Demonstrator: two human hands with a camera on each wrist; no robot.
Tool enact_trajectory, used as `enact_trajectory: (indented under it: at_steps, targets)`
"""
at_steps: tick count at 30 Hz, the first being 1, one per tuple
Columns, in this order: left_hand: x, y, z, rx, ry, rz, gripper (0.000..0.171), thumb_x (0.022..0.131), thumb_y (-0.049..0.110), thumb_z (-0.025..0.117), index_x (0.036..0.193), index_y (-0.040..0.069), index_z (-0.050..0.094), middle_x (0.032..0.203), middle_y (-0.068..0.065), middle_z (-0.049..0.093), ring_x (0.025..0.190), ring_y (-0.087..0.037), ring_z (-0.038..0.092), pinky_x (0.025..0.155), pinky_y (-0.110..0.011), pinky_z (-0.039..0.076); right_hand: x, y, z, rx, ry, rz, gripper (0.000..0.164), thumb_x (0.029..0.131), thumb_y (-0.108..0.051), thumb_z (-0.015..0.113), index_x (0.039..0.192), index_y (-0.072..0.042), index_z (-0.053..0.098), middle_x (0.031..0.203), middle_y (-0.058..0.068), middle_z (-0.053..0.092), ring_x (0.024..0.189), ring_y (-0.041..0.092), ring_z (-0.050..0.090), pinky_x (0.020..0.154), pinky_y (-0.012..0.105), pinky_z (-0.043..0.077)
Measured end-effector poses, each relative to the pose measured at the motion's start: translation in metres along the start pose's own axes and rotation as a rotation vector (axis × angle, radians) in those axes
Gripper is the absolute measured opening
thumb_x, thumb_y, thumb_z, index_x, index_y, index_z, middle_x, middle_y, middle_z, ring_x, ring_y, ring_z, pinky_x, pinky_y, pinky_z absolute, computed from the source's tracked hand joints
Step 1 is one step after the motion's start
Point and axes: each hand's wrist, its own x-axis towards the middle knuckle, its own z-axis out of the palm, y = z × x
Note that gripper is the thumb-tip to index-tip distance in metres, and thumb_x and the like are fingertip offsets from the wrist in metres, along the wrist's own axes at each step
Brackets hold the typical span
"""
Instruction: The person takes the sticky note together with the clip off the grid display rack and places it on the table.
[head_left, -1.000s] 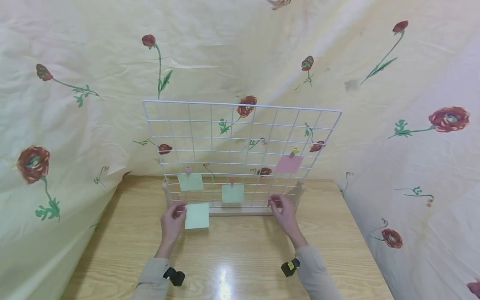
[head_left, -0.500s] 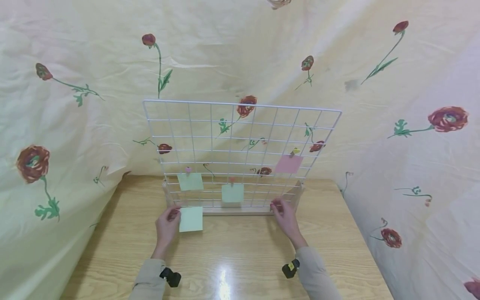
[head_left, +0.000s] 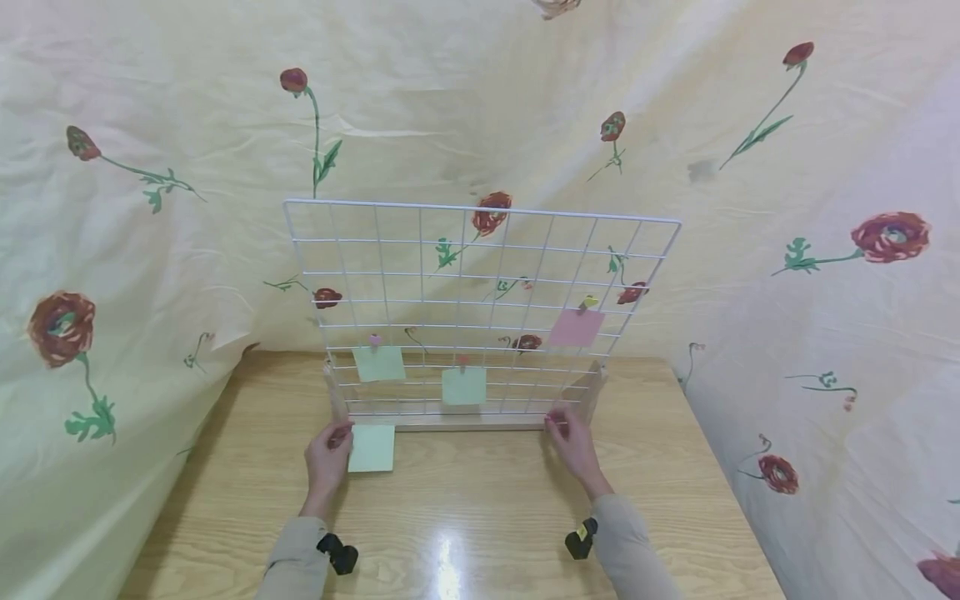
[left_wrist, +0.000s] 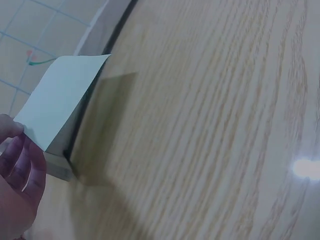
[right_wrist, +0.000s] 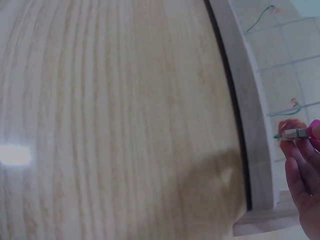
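Observation:
My left hand [head_left: 327, 454] pinches a pale green paper note [head_left: 372, 450] at its left edge. The note is held in front of the lower left end of a white wire grid [head_left: 375, 203]. In the left wrist view thumb and fingers meet at one corner of the note [left_wrist: 62, 97], which casts a shadow on the table. By the grid's lower right end, my right hand [head_left: 573, 437] pinches a small clip [right_wrist: 297, 133] with a metal end and a pink part, partly hidden by the fingertips.
The grid leans in a wooden base [head_left: 480, 422] on the wooden table [head_left: 450, 508]. Two green notes hang by clips, one left [head_left: 379, 364] and one central [head_left: 464, 387]. A pink note [head_left: 576, 328] hangs right under a yellow clip [head_left: 590, 301]. Flowered cloth [head_left: 420, 108] surrounds the table.
My left hand has moved left and down toward me, carrying the green note. My right hand, still pinching the clip, has shifted slightly right and down.

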Motion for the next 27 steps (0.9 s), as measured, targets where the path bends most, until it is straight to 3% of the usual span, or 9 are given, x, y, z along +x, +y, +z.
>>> enact_trajectory:
  at_steps: [14, 21, 27]
  targets:
    - [-0.005, -0.018, 0.008, 0.023, -0.031, -0.071, 0.02, 0.091, -0.002, 0.061, 0.109, -0.002, 0.069, 0.105, -0.02, 0.067, 0.092, -0.027, 0.062, 0.07, -0.013, 0.047, -0.007, 0.022, 0.011, -0.055, -0.038, 0.152, 0.016, 0.096, -0.004, 0.057, 0.108, 0.006, 0.06, 0.098, 0.017, 0.065, 0.089, 0.032, 0.063, 0.079, 0.044, 0.055]
    - [-0.011, -0.025, 0.009, 0.02, 0.005, -0.076, 0.018, 0.09, -0.002, 0.063, 0.107, -0.005, 0.069, 0.105, -0.022, 0.068, 0.089, -0.027, 0.064, 0.067, -0.01, 0.047, -0.008, 0.027, 0.015, -0.073, -0.022, 0.166, 0.013, 0.095, -0.002, 0.058, 0.105, 0.005, 0.061, 0.093, 0.014, 0.065, 0.085, 0.028, 0.063, 0.077, 0.04, 0.055]
    - [-0.012, -0.03, 0.011, 0.005, 0.016, -0.099, 0.019, 0.09, -0.001, 0.063, 0.108, -0.004, 0.069, 0.104, -0.021, 0.068, 0.086, -0.021, 0.063, 0.066, -0.009, 0.047, -0.009, 0.032, 0.014, -0.088, -0.013, 0.167, 0.014, 0.094, -0.001, 0.058, 0.105, 0.007, 0.061, 0.097, 0.018, 0.065, 0.092, 0.033, 0.062, 0.085, 0.048, 0.052]
